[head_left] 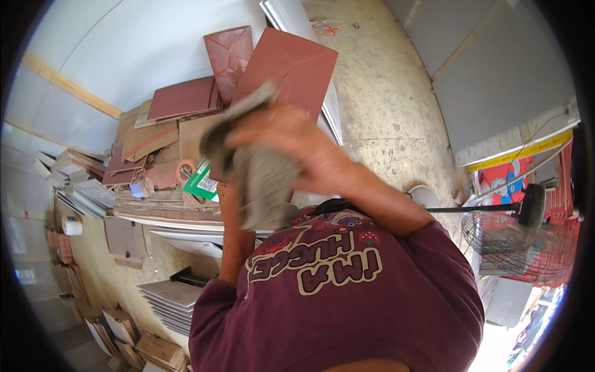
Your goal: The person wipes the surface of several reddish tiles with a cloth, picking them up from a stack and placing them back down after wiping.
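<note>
A grey-brown cloth (266, 183), smeared by motion, hangs in front of my chest. My right hand (273, 131) reaches across from the right with its fingers closed on the upper part of the cloth. My left forearm (230, 242) rises behind it, and the cloth hides most or all of my left hand. A darker fold of the cloth lies just above the end of that forearm. Whether the cloth is a rag or a glove I cannot make out. Beyond my hands, a dark red panel (294, 71) with an embossed pattern leans at a tilt.
More red panels (183, 99) and flattened cardboard (149, 141) lie on a stack at the left. On it are an orange tape roll (185, 170) and a green card (201, 183). Grey panels (170, 297) are piled lower left. A wire-caged fan (517, 245) stands at the right.
</note>
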Available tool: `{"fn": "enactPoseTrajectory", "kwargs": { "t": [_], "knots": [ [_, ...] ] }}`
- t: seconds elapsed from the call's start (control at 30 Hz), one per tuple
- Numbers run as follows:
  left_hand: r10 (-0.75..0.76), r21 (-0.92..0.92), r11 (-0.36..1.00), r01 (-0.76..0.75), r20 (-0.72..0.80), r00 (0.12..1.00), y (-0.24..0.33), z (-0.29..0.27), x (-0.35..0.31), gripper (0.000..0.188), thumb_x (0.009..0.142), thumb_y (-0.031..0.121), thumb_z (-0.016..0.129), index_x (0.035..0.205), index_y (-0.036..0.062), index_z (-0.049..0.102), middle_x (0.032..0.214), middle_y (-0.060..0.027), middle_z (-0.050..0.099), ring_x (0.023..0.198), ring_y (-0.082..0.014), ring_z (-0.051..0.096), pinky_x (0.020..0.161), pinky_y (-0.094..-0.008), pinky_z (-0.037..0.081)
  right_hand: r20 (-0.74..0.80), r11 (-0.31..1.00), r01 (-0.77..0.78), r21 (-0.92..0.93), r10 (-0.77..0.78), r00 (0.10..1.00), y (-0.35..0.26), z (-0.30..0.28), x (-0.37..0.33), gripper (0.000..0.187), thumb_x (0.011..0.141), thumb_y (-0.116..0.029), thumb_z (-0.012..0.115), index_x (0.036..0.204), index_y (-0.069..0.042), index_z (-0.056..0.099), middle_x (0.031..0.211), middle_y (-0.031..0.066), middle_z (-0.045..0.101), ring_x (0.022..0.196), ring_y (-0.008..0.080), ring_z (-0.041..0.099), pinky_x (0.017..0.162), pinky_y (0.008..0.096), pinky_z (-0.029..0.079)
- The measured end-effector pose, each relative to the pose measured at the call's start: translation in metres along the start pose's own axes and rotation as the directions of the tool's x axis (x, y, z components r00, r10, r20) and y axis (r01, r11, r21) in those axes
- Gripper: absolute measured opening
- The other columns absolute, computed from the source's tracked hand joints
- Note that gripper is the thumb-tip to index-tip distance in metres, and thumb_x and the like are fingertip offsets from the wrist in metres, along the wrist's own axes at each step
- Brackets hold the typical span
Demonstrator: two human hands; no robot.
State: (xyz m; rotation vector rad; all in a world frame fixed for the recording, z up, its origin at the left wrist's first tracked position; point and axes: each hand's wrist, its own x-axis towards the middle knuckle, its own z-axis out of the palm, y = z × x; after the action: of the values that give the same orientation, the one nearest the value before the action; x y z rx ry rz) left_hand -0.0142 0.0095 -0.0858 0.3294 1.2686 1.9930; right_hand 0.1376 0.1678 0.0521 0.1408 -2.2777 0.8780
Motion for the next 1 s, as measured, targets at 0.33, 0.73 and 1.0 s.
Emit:
{"fn": "enactPoseTrajectory", "kwargs": {
  "t": [0.33, 0.73, 1.0],
  "knots": [
    [0.322, 0.332, 0.865, -0.376, 0.208, 0.924, 0.009, 0.016, -0.016, 0.055, 0.094, 0.005, 0.067, 0.146, 0.0014, 0.049, 0.139, -0.0119, 0.061, 0.129, -0.0262, 0.058, 0.111, -0.0435, 0.045, 0.047, 0.977, 0.009, -0.212, 0.001, 0.999, -0.002, 0.022, -0.021, 0.079, 0.060, -0.008, 0.086, 0.133, -0.022, 0.060, 0.144, 0.0019, 0.059, 0.141, 0.0252, 0.049, 0.122, 0.0525, 0.030],
    [0.246, -0.261, 0.947, -0.189, 0.206, 0.947, 0.029, 0.018, -0.040, 0.053, 0.094, 0.002, 0.067, 0.144, -0.0004, 0.051, 0.140, -0.0141, 0.061, 0.129, -0.0281, 0.058, 0.111, -0.0447, 0.045, -0.090, 0.862, -0.057, -0.504, 0.013, 0.996, 0.005, -0.016, -0.024, 0.081, 0.055, -0.008, 0.086, 0.132, -0.019, 0.062, 0.146, 0.0036, 0.059, 0.141, 0.0277, 0.050, 0.121, 0.0535, 0.031],
    [0.182, -0.274, 0.955, -0.111, 0.249, 0.951, 0.022, 0.009, -0.043, 0.050, 0.097, -0.002, 0.059, 0.146, -0.0047, 0.047, 0.144, -0.0194, 0.057, 0.131, -0.0315, 0.059, 0.111, -0.0453, 0.047, 0.015, 0.938, 0.048, -0.344, -0.046, 0.999, -0.011, 0.003, -0.041, 0.053, 0.073, -0.009, 0.074, 0.125, -0.018, 0.066, 0.147, 0.0023, 0.058, 0.142, 0.0249, 0.049, 0.119, 0.0522, 0.033]
  ]
}}
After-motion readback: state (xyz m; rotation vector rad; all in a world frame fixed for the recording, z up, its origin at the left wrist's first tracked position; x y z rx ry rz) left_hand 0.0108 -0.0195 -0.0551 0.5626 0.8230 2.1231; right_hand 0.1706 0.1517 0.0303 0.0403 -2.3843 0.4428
